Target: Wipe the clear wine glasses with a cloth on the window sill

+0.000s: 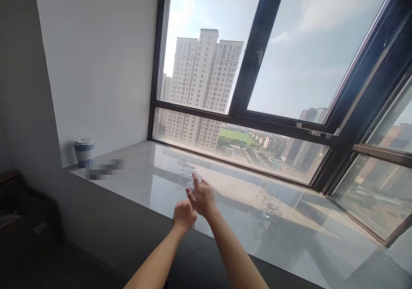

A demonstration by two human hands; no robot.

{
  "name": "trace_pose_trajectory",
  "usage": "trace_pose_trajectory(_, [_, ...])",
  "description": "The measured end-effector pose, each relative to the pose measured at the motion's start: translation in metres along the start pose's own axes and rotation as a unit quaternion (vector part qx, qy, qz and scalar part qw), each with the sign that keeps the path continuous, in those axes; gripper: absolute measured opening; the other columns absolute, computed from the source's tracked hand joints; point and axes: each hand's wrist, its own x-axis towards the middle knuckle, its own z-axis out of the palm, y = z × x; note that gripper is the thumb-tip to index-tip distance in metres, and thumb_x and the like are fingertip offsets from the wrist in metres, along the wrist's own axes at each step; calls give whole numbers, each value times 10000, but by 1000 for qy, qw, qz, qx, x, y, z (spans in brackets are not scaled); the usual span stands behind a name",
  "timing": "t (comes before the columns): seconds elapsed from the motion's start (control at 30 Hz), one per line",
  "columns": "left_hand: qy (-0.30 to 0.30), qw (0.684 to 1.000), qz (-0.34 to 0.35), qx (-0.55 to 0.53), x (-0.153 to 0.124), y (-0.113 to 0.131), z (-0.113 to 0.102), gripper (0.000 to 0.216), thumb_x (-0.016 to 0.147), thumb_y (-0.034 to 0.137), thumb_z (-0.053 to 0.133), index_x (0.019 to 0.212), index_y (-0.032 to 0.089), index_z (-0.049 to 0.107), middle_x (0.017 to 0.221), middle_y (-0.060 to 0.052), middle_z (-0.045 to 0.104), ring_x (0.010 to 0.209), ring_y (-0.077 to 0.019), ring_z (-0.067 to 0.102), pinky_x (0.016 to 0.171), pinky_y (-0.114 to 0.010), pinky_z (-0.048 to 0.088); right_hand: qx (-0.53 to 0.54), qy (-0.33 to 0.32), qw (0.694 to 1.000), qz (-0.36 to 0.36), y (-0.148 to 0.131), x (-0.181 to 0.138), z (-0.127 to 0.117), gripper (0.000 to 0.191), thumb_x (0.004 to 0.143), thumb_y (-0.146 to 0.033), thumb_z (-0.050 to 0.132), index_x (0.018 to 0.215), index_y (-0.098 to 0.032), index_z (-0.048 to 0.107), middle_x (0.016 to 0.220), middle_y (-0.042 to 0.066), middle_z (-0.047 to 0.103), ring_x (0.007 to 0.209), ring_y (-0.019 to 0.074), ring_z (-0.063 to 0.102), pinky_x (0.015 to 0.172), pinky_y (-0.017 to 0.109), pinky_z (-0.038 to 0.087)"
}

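My left hand is closed, close to the front edge of the sill, and its fingers hide what they hold, if anything. Just right of it and touching or nearly touching, my right hand points its index finger forward with the thumb apart. A small whitish, partly see-through thing shows between that thumb and index finger; its kind is unclear. Beyond the fingertips, a clear stemmed glass stands on the sill, with a second stemmed glass beside it, partly behind my right hand.
Several clear stemmed glasses stand grouped at the right on the glossy sill. A lidded blue-and-white cup is at the left end by the wall, next to a blurred-out patch. Dark-framed windows rise behind, the right one open.
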Motion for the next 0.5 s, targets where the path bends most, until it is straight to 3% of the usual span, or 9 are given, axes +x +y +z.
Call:
trace_pose_trajectory(0.13, [2,1000,-8,4,0,1,-1,234,821,181,460,984,170,628,862,-84,649,868,-214,594,781,-314,371,2,-34,999,16,-2,2,-2,645,945,-342,355,1504,-68,182,674,5,681,788,187,645,1086,368,270])
trace_pose_trajectory(0.3, [-1,1000,-9,22,0,2,-2,192,831,172,439,843,162,630,813,-84,644,824,-209,592,769,-322,368,-4,-100,994,34,-3,12,-4,603,973,-353,270,1497,-57,221,744,60,712,912,211,657,1075,371,275])
trace_pose_trajectory(0.5, [6,999,-11,38,-1,2,-2,218,851,208,426,772,158,623,760,-87,628,789,-208,588,749,-322,372,6,-184,981,57,0,27,-6,608,973,-407,246,1482,-77,281,1017,140,706,1071,264,606,959,395,381])
